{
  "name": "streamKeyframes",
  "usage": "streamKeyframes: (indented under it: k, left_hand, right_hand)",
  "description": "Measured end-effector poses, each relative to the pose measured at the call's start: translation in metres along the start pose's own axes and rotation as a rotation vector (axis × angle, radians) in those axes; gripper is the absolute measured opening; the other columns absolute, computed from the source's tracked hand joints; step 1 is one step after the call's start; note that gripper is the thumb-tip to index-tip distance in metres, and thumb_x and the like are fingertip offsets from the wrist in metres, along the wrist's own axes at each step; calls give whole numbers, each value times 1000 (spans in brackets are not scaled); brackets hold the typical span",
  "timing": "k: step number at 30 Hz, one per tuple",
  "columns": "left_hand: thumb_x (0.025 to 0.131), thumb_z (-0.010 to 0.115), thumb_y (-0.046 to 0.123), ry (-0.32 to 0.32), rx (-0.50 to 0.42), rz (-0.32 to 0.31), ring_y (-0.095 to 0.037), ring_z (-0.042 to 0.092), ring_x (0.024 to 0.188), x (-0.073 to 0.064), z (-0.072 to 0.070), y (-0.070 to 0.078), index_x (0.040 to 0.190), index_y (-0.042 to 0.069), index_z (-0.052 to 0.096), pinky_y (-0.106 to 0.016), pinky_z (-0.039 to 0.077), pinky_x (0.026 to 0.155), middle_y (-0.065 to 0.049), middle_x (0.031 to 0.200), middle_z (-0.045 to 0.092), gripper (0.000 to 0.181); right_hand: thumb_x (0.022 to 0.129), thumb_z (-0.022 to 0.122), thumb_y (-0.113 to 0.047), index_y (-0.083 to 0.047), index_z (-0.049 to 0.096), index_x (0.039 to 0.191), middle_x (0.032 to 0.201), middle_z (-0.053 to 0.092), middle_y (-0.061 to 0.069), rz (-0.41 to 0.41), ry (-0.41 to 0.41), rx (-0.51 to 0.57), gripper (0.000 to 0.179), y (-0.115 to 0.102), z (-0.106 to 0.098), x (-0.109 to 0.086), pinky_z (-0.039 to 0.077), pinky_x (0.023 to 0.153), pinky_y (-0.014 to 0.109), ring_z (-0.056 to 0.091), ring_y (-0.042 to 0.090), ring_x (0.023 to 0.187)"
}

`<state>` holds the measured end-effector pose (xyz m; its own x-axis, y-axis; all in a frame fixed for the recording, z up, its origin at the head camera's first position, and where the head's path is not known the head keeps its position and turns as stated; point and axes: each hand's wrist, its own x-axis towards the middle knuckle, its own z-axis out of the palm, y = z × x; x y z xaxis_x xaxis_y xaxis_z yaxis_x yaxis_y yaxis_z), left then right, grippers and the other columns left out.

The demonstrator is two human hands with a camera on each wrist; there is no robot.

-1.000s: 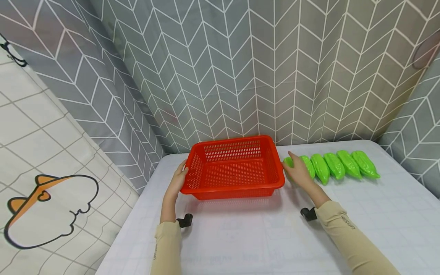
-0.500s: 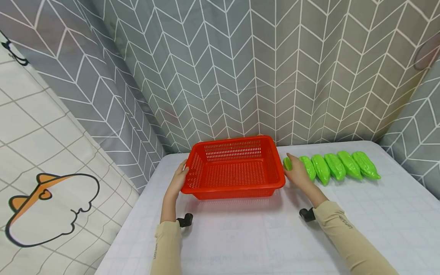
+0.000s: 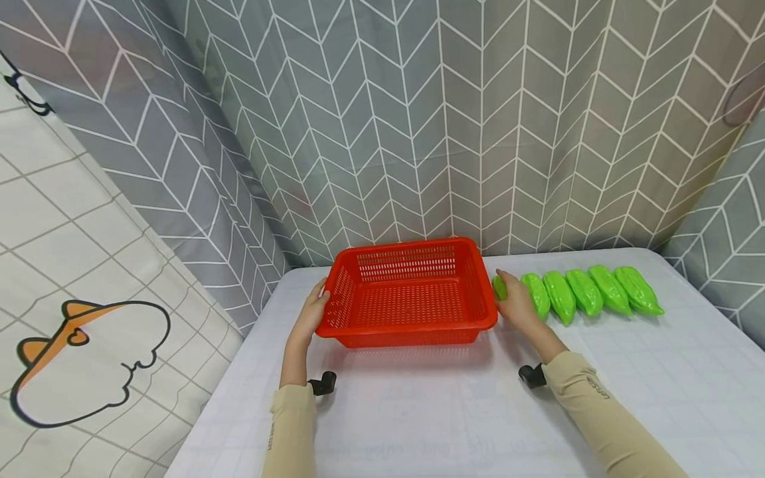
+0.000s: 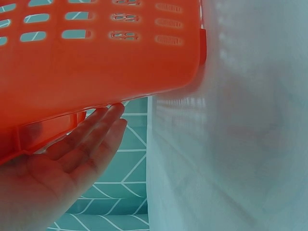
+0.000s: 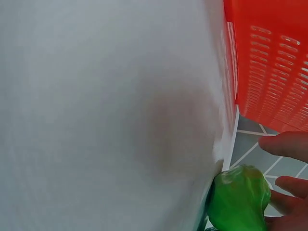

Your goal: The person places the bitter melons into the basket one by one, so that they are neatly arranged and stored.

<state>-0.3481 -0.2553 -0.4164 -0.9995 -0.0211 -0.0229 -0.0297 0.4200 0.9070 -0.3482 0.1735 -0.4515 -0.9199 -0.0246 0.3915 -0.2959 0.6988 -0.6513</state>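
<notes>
A red plastic basket (image 3: 412, 335) with slotted walls stands near the back of the table, with nothing inside. My left hand (image 3: 309, 315) is at its left end; the left wrist view shows straight fingers (image 4: 98, 144) lying against the outer wall under the rim. At the right end, my right hand (image 3: 518, 305) grips a glossy green lumpy piece (image 3: 499, 287) close to the basket. In the right wrist view, fingers touch that green piece (image 5: 240, 197), and one finger (image 5: 286, 144) stands apart from it.
Several similar green pieces (image 3: 559, 297), long and tapering to a point, lie side by side in a row right of my right hand. They rest on the table with its white cloth (image 3: 418, 411). A grey patterned curtain (image 3: 406, 119) hangs right behind the table.
My right hand has shifted slightly left and toward me, and its thumb no longer crosses in front of the green piece. The left hand and basket stay put.
</notes>
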Motion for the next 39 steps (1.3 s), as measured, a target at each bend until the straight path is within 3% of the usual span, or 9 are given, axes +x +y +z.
streamKeyframes:
  k: [8,15,21,29,33,39]
  left_hand:
    - [106,31,27,-6,3,13,-25,60,101,-1,0,0,157,13,19,-21,53,74,-19,151,36,53]
    - [106,32,19,-47,-28,-19,-40,53,118,-17,-3,26,156,6,16,-33,53,89,-24,155,30,54]
    - [107,31,28,-24,-18,-3,-33,57,115,0,-1,1,157,14,18,-30,55,86,-19,154,34,54]
    - [106,32,30,-8,-14,-1,-24,63,96,2,-2,0,157,18,19,-24,57,74,-17,148,41,54]
    - [106,33,27,-24,-38,-25,-26,64,95,-1,-3,7,157,15,19,-26,57,73,-19,148,40,54]
    - [106,33,21,-47,-30,-26,-34,62,100,-19,-4,30,156,8,17,-29,57,76,-23,149,37,55]
  right_hand:
    - [71,61,10,18,41,135,137,37,46,64,-43,-2,68,-1,0,0,30,110,65,35,59,130]
    - [72,60,9,21,42,133,137,36,47,58,-41,14,65,2,0,0,29,111,64,35,59,130]
    - [72,61,9,21,43,132,137,35,48,54,-15,56,64,4,0,1,28,111,64,35,61,128]
    - [76,61,3,19,40,135,140,32,47,55,2,70,65,1,-9,5,28,111,65,33,60,130]
    - [77,63,2,19,40,136,141,31,47,60,3,75,65,1,-12,6,30,110,65,33,60,129]
    - [81,63,-1,18,38,137,143,30,46,58,13,62,64,-2,-20,8,29,110,65,33,59,130]
